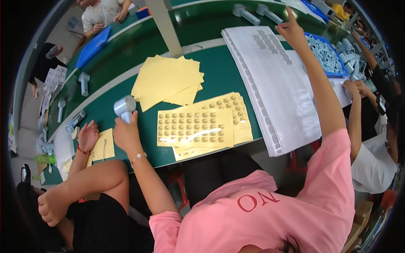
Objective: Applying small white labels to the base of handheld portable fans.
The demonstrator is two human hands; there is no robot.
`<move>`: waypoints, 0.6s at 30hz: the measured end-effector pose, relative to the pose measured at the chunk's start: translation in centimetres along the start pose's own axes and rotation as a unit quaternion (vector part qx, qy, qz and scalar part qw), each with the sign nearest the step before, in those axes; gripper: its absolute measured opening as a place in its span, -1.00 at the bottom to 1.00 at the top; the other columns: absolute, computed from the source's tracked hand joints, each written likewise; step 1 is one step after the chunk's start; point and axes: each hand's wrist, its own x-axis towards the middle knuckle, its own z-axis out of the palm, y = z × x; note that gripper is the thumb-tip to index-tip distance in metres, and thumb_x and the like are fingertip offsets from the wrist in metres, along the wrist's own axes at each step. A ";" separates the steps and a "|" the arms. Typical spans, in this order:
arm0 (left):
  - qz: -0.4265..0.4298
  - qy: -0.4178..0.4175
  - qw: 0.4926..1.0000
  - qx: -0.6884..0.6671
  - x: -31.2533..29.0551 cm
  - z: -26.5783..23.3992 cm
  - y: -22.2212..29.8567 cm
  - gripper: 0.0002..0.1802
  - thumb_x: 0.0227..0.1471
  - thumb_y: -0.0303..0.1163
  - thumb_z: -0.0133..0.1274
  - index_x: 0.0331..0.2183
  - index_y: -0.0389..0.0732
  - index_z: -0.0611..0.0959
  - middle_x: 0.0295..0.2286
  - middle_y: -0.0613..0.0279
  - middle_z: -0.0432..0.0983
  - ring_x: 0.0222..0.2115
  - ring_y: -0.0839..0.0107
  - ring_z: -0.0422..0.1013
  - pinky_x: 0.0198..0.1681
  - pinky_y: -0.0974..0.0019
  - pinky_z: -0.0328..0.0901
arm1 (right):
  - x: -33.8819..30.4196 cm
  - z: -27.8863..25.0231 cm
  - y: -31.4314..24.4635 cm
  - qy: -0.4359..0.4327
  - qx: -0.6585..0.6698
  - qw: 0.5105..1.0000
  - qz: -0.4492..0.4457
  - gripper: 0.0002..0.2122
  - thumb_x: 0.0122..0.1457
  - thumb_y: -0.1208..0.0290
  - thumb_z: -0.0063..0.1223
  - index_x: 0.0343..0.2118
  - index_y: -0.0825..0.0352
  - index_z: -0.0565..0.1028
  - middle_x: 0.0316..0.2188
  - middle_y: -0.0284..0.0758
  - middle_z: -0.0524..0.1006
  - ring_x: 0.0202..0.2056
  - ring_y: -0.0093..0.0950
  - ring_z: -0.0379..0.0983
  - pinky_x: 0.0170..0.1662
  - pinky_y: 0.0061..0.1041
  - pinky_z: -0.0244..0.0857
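My left hand (126, 131) is closed around the handle of a light grey-blue device (125, 105) with a round head, shaped like a small hair dryer. It holds the device above the green table, beside sheets of small printed labels (190, 128). My right hand (292, 33) reaches far out to the right over the green conveyor belt. Its index finger is stretched out, and nothing shows in its grasp. Two similar devices (246, 14) (269, 14) lie on the belt to the left of that hand.
Plain yellow sheets (166, 80) lie behind the labels. A large stack of white sheets (270, 88) is under my right arm. A blue tray (325, 55) of small grey parts stands at the right. Co-workers' hands (87, 135) (350, 87) are on both sides.
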 end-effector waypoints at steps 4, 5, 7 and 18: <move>-0.003 -0.006 0.999 0.048 -1.2 -0.6 1.5 -0.31 -0.24 0.23 0.05 -0.34 -0.25 0.46 -0.40 0.08 0.42 -0.38 0.13 0.38 -0.38 0.04 0.27 | 6.3 6.3 9.8 0.015 -0.125 0.989 0.074 -0.12 -0.14 0.23 0.22 0.18 0.34 -0.10 -0.46 -0.10 0.52 -0.38 -0.22 0.49 -0.28 -0.39 0.34; -0.039 -0.067 0.996 0.037 -1.6 -2.2 1.9 -0.22 -0.27 0.19 0.10 -0.17 -0.27 0.41 -0.20 0.03 0.36 -0.20 0.12 0.32 -0.21 0.04 0.22 | 7.1 7.7 9.3 0.016 -0.114 0.991 0.068 -0.12 -0.14 0.23 0.22 0.18 0.34 -0.10 -0.46 -0.10 0.52 -0.38 -0.22 0.49 -0.28 -0.39 0.34; 0.011 0.024 1.000 -0.009 -2.9 -2.9 1.9 -0.12 -0.31 0.12 0.17 -0.04 -0.28 0.33 -0.07 -0.02 0.26 -0.06 0.10 0.23 -0.09 0.07 0.16 | 7.7 9.7 8.9 0.001 -0.110 0.990 0.092 -0.15 -0.11 0.27 0.18 0.17 0.36 -0.13 -0.35 0.01 0.49 -0.31 -0.06 0.44 -0.25 -0.25 0.33; 0.327 -0.200 0.824 -0.418 -8.8 -9.4 7.1 -0.61 -0.27 -0.45 0.21 -0.27 -0.22 0.53 -0.32 0.18 0.49 -0.28 0.19 0.39 -0.19 0.24 0.26 | 7.2 5.4 10.5 -0.025 -0.303 0.946 0.113 -0.37 -0.03 0.44 -0.08 0.17 0.18 0.03 -0.37 -0.08 0.52 -0.34 -0.11 0.48 -0.32 -0.19 0.38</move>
